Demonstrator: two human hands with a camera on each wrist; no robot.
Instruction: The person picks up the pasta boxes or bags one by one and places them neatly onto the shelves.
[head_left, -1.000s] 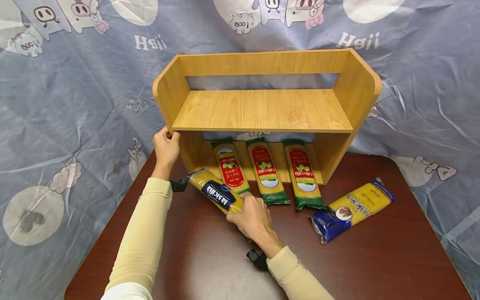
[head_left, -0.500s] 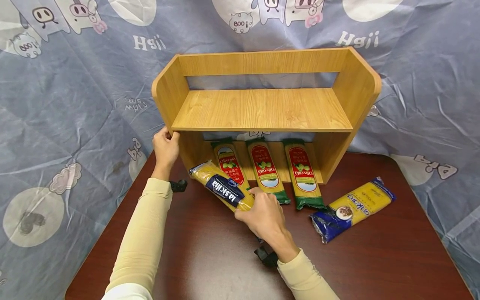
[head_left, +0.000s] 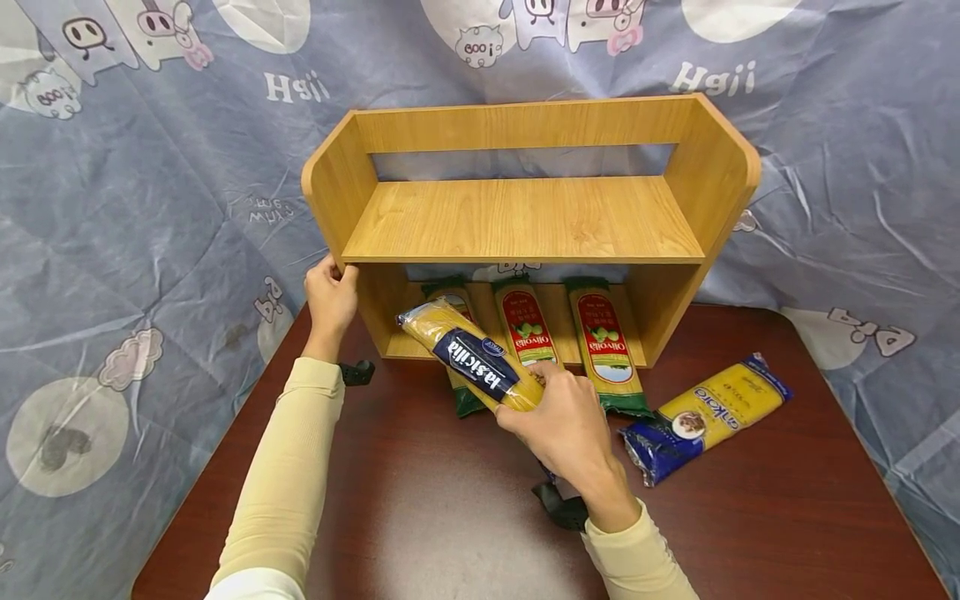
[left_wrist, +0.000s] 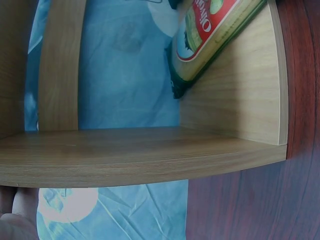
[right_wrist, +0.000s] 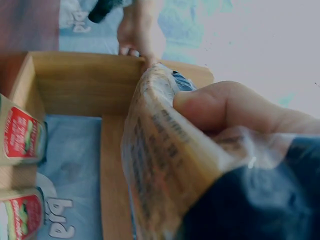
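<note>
Spaghetti packet [head_left: 471, 360], yellow with a dark blue label band, is held off the worktop [head_left: 420, 508] in front of the lower opening of the wooden shelf unit [head_left: 525, 218], tilted so its far end points up and left toward the left side panel. It crosses over the leftmost of the packets lying below it.

The backdrop is a blue-grey sheet [head_left: 150, 183] printed with cartoon pigs, draped behind and around everything. In front of it, the dark reddish worktop carries the shelf unit, which has a bare upper board and an open lower level.

The left hand [head_left: 331, 298] has its grip curled round the front edge of the shelf unit's left side panel; the left wrist view shows only that panel's edge and the lower level close up. The right hand [head_left: 572, 423] has its grip wrapped round the near end of the spaghetti packet, thumb on top in the right wrist view.

Three green-ended packets with red oval labels [head_left: 603, 343] lie side by side, reaching from the lower level out onto the worktop. A blue and yellow packet [head_left: 705, 417] lies flat on the worktop to the right, well apart from the held one.
</note>
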